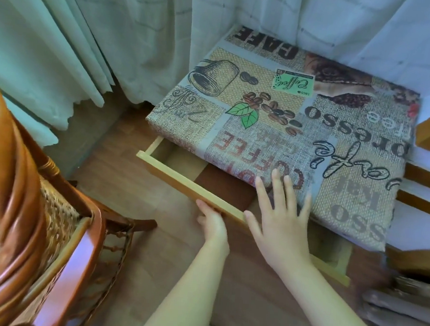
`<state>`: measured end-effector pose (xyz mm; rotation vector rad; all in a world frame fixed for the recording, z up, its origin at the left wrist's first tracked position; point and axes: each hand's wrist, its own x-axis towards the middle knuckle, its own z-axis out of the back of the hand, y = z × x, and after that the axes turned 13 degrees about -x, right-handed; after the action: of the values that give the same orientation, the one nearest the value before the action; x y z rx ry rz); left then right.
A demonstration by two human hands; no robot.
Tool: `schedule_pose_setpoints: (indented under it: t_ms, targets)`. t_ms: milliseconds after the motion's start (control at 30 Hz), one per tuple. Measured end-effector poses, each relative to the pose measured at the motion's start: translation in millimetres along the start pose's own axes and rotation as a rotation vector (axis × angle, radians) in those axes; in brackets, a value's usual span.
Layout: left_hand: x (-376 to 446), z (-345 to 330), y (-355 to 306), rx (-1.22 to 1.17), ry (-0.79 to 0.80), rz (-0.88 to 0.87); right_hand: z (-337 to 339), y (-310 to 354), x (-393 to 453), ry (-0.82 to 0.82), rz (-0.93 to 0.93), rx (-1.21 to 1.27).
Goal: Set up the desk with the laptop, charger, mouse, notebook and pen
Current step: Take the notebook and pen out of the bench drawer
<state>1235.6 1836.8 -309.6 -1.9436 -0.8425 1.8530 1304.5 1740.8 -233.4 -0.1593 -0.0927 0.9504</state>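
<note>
We are at the very start, by our reading: the desk (pixel 303 123) in the centre and right of the frame carries only its coffee-print cloth, with no laptop, charger, mouse, notebook or pen anywhere in view. The step in hand looks like fetching from the drawer (pixel 181 179), which stands pulled out below the desk's near edge, at middle left of the frame.

Our left hand (pixel 212 223) is closed on the drawer's front board, fingers curled under its edge. Our right hand (pixel 280 215) is spread wide and flat, holding nothing, with its fingertips over the cloth's near edge and its palm above the drawer opening.

Inside the drawer we see a dark brown flat thing (pixel 222 187), partly hidden under the desk top; whether it is the notebook we cannot tell. The next move, we judge, calls for drawing the drawer further out or reaching in under the overhang.

Room is tight: the wicker chair (pixel 36 199) crowds the lower left, and a wooden shelf (pixel 427 186) stands just beside the desk at right. The floor between is open.
</note>
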Motion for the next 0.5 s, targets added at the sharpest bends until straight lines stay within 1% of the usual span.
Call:
schedule_pose_setpoints:
  t_ms: [33,67,100,133,167,200,233,267,300,367,500]
  targets:
    - [-4.0,6.5,-5.9,0.065,-0.049,-0.154,1.1,2.4,-5.0,-0.017,0.001,0.006]
    - [-11.5,14.8,-17.9,0.212,-0.089,-0.421,1.8,3.9,-9.9,-0.021,0.013,0.018]
    - [-19.2,25.6,-30.2,0.453,-0.088,-0.734,-1.6,6.5,-16.8,-0.028,0.012,0.003]
    - [-22.5,35.2,-42.5,0.666,-0.04,-1.033,-1.5,9.1,-21.5,-0.021,0.027,0.01]
    - [-19.9,42.2,-54.2,0.901,0.046,-1.242,-2.3,11.2,-26.8,-0.002,0.024,0.026]
    - [-13.2,45.4,-62.3,1.116,0.155,-1.394,-3.4,13.0,-31.8,0.016,0.024,0.039]
    - [-6.5,48.4,-65.4,1.306,0.273,-1.51,-5.1,14.9,-36.5,0.014,0.025,0.046]
    - [-2.5,51.2,-66.8,1.45,0.366,-1.59,-5.9,17.0,-41.8,0.048,0.015,0.062]
    - [-0.4,52.1,-69.3,1.539,0.414,-1.649,-6.6,19.6,-46.2,0.083,0.004,0.075]
    - [-1.1,48.6,-72.5,1.605,0.454,-1.71,-10.4,22.0,-49.5,0.088,-0.028,0.073]
    - [0.5,42.2,-76.1,1.59,0.466,-1.779,-10.0,20.1,-45.3,0.051,-0.083,0.071]
